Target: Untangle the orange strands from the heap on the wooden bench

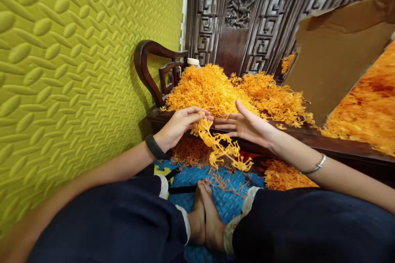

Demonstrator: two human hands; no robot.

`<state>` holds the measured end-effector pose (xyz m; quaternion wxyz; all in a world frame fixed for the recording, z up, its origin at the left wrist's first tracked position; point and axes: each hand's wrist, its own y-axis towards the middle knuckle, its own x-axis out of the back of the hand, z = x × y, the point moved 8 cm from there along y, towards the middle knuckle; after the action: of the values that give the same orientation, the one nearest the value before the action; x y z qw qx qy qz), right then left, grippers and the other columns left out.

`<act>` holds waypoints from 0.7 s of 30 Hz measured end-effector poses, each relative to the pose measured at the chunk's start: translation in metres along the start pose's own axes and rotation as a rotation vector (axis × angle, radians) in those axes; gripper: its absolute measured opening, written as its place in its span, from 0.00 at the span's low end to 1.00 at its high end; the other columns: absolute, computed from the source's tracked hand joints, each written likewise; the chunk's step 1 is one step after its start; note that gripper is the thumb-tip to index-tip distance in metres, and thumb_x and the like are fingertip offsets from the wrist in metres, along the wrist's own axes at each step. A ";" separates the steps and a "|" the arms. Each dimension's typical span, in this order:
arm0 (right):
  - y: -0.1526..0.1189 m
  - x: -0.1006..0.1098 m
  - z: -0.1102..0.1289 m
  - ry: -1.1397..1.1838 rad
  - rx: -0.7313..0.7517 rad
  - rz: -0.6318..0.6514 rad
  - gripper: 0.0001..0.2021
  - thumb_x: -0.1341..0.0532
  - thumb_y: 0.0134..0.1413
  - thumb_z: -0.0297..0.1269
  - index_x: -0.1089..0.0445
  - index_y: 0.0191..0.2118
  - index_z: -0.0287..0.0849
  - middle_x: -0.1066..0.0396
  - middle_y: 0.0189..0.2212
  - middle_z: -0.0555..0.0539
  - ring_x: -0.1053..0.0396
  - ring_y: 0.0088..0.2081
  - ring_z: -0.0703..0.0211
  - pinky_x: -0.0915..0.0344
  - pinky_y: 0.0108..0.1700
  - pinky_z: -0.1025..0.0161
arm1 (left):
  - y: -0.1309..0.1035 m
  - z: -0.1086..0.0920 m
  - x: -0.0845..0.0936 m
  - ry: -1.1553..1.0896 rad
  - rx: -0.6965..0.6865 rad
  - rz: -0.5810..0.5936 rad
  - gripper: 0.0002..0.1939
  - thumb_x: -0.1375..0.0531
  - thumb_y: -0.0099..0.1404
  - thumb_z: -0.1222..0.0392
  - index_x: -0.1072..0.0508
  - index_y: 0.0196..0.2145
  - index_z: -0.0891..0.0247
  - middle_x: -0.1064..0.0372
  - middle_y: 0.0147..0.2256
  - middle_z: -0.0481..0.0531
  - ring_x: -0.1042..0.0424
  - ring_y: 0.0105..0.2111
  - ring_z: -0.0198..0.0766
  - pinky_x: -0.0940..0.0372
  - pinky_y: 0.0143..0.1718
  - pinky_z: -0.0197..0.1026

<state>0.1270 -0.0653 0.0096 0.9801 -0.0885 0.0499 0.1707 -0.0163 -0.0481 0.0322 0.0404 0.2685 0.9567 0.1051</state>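
My left hand (185, 121), with a dark band on the wrist, pinches the upper end of a branching orange plastic sprig (222, 146). The sprig dangles down and to the right in small clustered tips. Just right of it, my right hand (249, 125) is held open, thumb up and fingers stretched toward the left hand, a bangle on its forearm. Whether its fingertips touch the sprig's upper strand I cannot tell. Behind both hands a large heap of similar orange sprigs (206, 88) lies on the dark wooden bench (296, 139).
A cardboard sheet (336, 57) leans at the right, beside more orange pieces (367, 102). A white-capped jar (193, 62) stands behind the heap near the curved armrest (142, 55). Loose orange scraps (228, 183) lie on the blue mat (228, 205) by my feet. A yellow padded wall (77, 70) rises left.
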 end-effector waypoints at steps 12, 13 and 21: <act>-0.002 0.008 -0.013 0.122 -0.172 -0.003 0.27 0.58 0.59 0.56 0.37 0.41 0.36 0.29 0.36 0.38 0.27 0.34 0.55 0.30 0.39 0.53 | -0.035 -0.069 -0.040 0.935 -1.009 0.072 0.17 0.53 0.66 0.69 0.35 0.50 0.68 0.33 0.50 0.60 0.37 0.53 0.36 0.40 0.55 0.44; -0.002 0.001 -0.016 0.113 -0.188 0.072 0.29 0.59 0.58 0.58 0.36 0.40 0.36 0.28 0.35 0.38 0.27 0.34 0.54 0.30 0.38 0.53 | -0.041 -0.069 -0.052 1.031 -1.095 0.162 0.17 0.54 0.66 0.70 0.35 0.51 0.70 0.34 0.51 0.61 0.38 0.55 0.37 0.41 0.55 0.45; -0.035 0.045 -0.013 -0.279 0.039 -0.751 0.20 0.42 0.49 0.56 0.30 0.25 0.43 0.38 0.10 0.50 0.32 0.20 0.56 0.33 0.21 0.59 | -0.089 -0.045 -0.122 1.663 -1.760 0.596 0.17 0.51 0.67 0.63 0.30 0.47 0.73 0.33 0.50 0.64 0.34 0.51 0.45 0.40 0.54 0.43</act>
<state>0.1802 -0.0854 -0.0040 0.9731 -0.0579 -0.1165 -0.1900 0.0369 -0.1940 0.0586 -0.4360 0.2086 0.1989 0.8525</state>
